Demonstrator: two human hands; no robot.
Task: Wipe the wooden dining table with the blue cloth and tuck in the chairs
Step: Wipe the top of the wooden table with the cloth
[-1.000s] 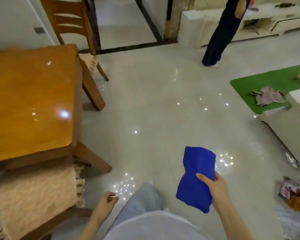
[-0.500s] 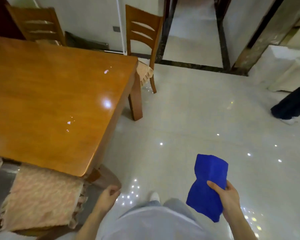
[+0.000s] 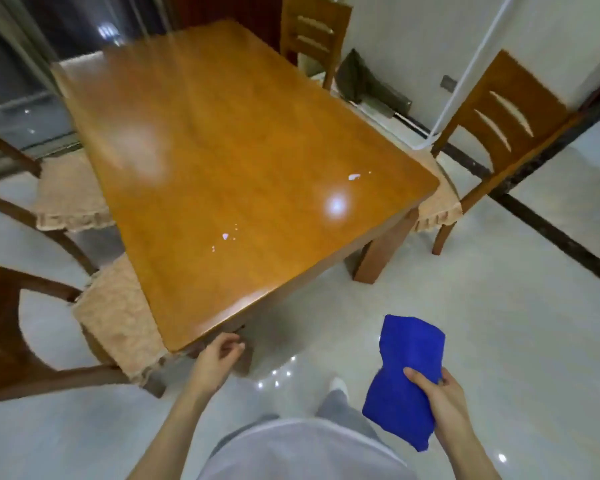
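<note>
The right hand (image 3: pixel 444 396) pinches the blue cloth (image 3: pixel 404 379) between thumb and curled fingers, off the wooden dining table (image 3: pixel 229 161). The left hand (image 3: pixel 219 356) hangs loosely curled, empty, near the table's corner.

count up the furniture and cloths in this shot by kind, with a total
wooden dining table: 1
wooden chairs with slatted backs: 4
blue cloth, held in the right hand: 1
total: 6
</note>
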